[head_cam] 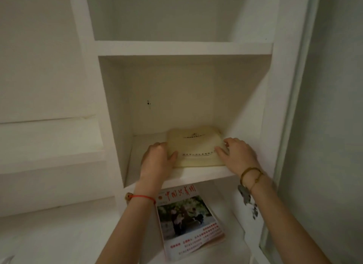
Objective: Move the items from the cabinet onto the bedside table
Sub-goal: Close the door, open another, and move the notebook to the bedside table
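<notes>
Cream-coloured and flat, the folder (pixel 196 147) lies on the floor of the white cabinet's (pixel 275 106) middle compartment, toward the right side and running from near the back wall almost to the front edge of the shelf (pixel 196 174). Two lines of dark print cross its top face, too blurred to read.

Both hands are on it, one at each side. The left hand (pixel 157 158) grips the folder's left edge near the front corner: its thumb lies over the top face, pointing right, and the fingers curl down at the edge, where they are hidden behind the knuckles. The right hand (pixel 237 154) holds the right edge: its thumb stretches left along the top face by the lower print line, and the fingers bend over the right-hand rim. Whether the folder is lifted clear of the shelf or rests on it cannot be told.

A red string bracelet (pixel 144 197) circles the left wrist, and a brown cord bracelet (pixel 250 174) with a small hanging charm circles the right.

In the compartment below, a magazine (pixel 188 220) lies flat on the lower shelf, between the two forearms, its cover showing red characters at the top, a photo of people outdoors, and red and black text beneath. The compartment above the middle one shows only white walls.
</notes>
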